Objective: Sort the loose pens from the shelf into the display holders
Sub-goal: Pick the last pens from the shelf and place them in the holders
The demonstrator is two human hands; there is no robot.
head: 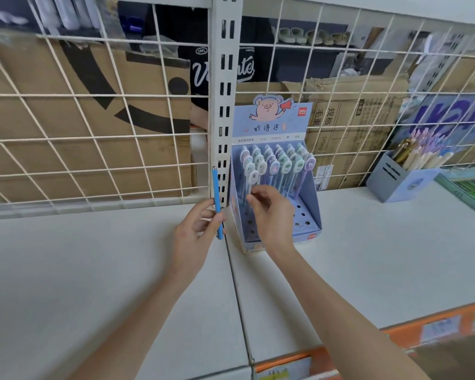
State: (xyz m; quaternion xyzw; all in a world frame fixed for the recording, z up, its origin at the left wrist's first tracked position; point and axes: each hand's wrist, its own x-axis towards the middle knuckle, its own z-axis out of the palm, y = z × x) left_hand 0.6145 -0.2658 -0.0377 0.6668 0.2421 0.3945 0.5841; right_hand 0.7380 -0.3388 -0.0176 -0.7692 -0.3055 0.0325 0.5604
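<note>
My left hand (196, 234) grips a plain blue pen (217, 194), held upright just left of the white shelf post. My right hand (272, 212) reaches into a light blue cardboard display holder (309, 198) with a pig on its header card. Its fingers pinch the shaft of one of the several pastel pens (274, 164) with round toppers standing in the holder. The front rows of holes in the holder's base show no pens. A second grey-blue holder (395, 185) at the right carries more pens.
A white shelf surface (93, 270) stretches left and right, with a seam down its middle. A wire grid back panel (93, 119) and slotted post (225, 91) stand behind, with cardboard boxes beyond. Orange price strips (422, 327) edge the front.
</note>
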